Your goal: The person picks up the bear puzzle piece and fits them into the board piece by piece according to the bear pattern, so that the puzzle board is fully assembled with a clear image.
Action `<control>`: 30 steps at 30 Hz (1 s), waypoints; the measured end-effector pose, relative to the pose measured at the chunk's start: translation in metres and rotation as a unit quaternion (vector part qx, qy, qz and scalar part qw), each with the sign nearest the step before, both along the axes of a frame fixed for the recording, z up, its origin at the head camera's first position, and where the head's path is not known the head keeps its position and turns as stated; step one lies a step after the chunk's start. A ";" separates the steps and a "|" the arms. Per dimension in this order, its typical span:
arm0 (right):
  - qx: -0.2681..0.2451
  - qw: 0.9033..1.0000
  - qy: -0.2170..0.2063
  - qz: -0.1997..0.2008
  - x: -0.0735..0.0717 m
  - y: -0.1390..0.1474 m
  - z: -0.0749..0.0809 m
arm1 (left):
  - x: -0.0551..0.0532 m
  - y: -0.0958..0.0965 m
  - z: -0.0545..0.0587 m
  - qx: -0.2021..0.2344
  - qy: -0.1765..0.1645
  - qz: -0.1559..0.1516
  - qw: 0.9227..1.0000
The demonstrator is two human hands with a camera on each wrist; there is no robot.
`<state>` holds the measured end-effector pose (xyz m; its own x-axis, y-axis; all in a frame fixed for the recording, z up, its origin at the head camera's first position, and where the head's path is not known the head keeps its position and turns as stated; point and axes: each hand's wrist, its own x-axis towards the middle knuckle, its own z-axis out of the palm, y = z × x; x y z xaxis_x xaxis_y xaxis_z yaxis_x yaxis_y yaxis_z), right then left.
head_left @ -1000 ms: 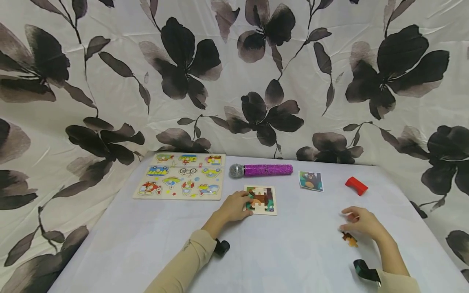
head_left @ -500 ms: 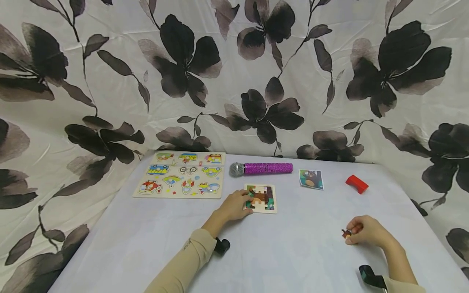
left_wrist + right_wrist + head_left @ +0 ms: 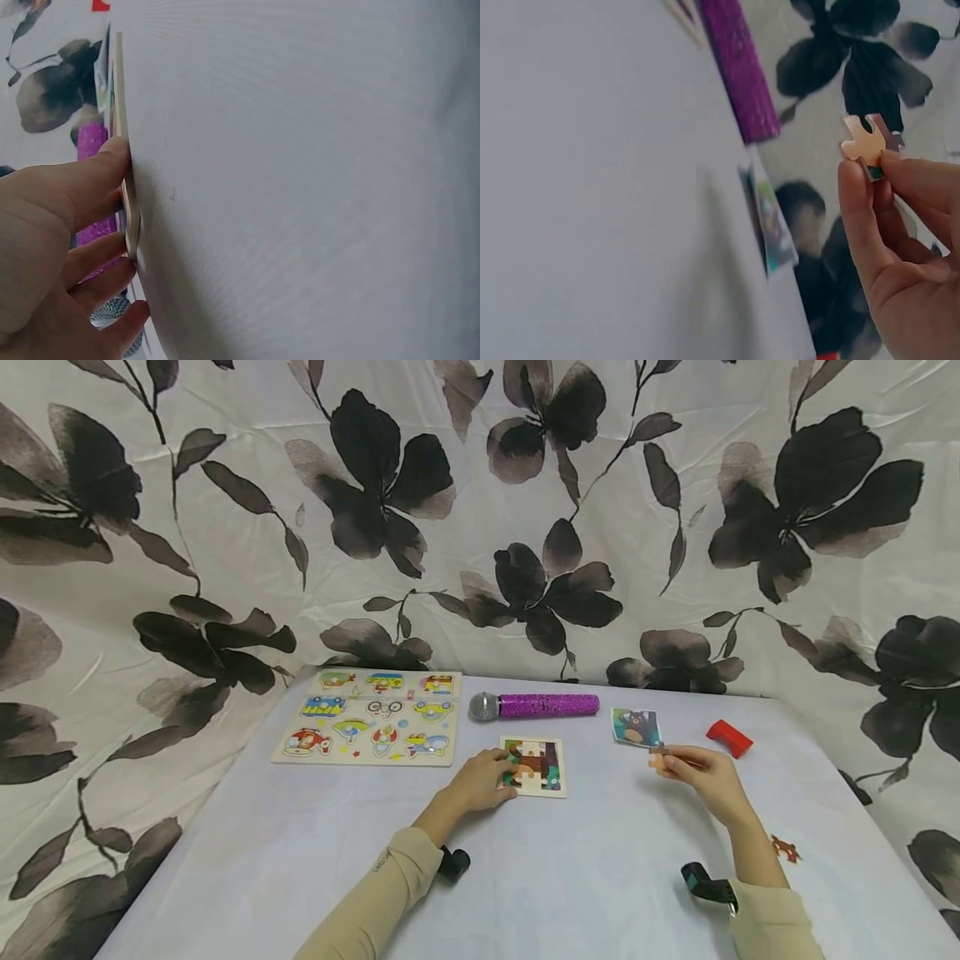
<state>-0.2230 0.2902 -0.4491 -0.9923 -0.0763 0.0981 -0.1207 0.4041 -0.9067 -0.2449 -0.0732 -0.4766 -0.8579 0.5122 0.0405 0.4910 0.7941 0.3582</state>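
Note:
My left hand [image 3: 476, 783] holds a small square jigsaw board [image 3: 565, 768] by its left side, thumb at the near edge. Part of a bear picture is filled in on the board, with pale bare spots above and below. In the left wrist view the board shows edge-on between thumb and fingers [image 3: 105, 174]. My right hand [image 3: 708, 777] pinches an orange-tan jigsaw piece [image 3: 864, 142] between thumb and fingertips, raised near the bear picture card [image 3: 636, 727]. Another brown jigsaw piece [image 3: 785, 848] lies on the table to the right of my right forearm.
A wooden vehicle puzzle board [image 3: 367, 722] lies at the back left. Beside it is a purple glittery microphone [image 3: 547, 706]. A red curved block [image 3: 730, 738] sits at the back right. A floral cloth [image 3: 540, 527] hangs behind the white table [image 3: 585, 877].
My right hand has picked up a jigsaw piece from the right of the table and carried it up and left towards the picture card. My left hand has stayed on the jigsaw board.

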 end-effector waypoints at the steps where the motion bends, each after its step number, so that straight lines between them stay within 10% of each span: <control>1: -0.024 1.000 -0.005 0.005 -0.005 -0.006 0.002 | 0.000 0.000 0.000 -0.001 0.002 0.000 1.000; 14: -0.135 0.990 0.017 0.029 -0.044 -0.085 0.004 | -0.002 0.001 0.000 -0.001 0.005 -0.001 1.000; 30: -0.144 0.986 0.015 0.081 -0.047 -0.135 -0.004 | -0.003 0.001 -0.002 -0.005 0.006 -0.003 1.000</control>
<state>-0.2698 0.1549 -0.4528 -0.9657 -0.1977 0.1684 -0.1915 0.1042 -0.9759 -0.2477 -0.0721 -0.4784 -0.8547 0.5171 0.0448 0.4991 0.7951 0.3445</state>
